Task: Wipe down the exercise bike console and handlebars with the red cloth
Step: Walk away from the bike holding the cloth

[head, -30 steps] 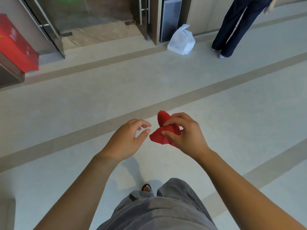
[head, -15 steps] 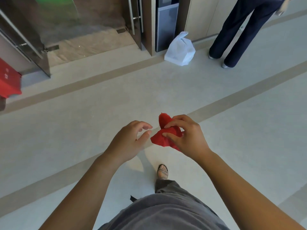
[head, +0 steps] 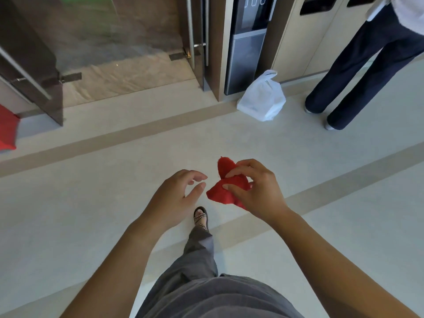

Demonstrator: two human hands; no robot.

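Observation:
A crumpled red cloth (head: pixel 226 185) is pinched between the fingers and thumb of my right hand (head: pixel 257 189) at waist height over the floor. My left hand (head: pixel 176 198) hovers just left of the cloth, fingers curled and apart, holding nothing and not touching it. No exercise bike, console or handlebars appear in the view.
A white plastic bag (head: pixel 263 97) sits on the floor by a dark panel (head: pixel 246 49). A person in dark trousers (head: pixel 367 65) stands at the far right. Glass doors (head: pixel 103 35) lie ahead left, a red object (head: pixel 6 131) at the left edge. My sandalled foot (head: pixel 200 216) steps forward.
The doors, bag and standing person have come closer as I walk forward. My foot has swung ahead. Both hands keep the same pose with the cloth.

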